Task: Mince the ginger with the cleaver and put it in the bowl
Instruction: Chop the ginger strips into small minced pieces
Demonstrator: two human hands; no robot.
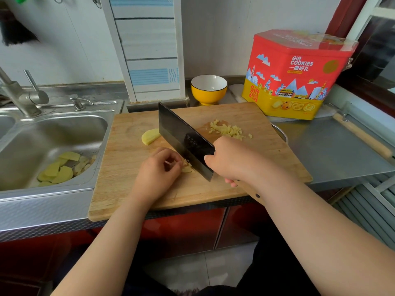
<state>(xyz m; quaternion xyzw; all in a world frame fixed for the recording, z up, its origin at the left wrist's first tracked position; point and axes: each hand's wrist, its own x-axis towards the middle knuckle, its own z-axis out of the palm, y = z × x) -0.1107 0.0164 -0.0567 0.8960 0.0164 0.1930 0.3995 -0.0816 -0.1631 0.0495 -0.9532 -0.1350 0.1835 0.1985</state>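
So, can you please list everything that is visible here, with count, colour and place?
cleaver: one, dark blade, over the board, held by right hand
minced ginger: one pile, pale yellow, far part of board
ginger slice: one, yellow, board left of blade
ginger being cut: small bits, yellow, under left fingers
cutting board: one, wooden, on counter
bowl: one, yellow outside, white inside, behind board
cookie tin: one, red and yellow, right rear
sink: one, steel, left, holding yellow peelings
faucet: one, steel, far left
left hand: holds ginger bits
right hand: grip on cleaver handle
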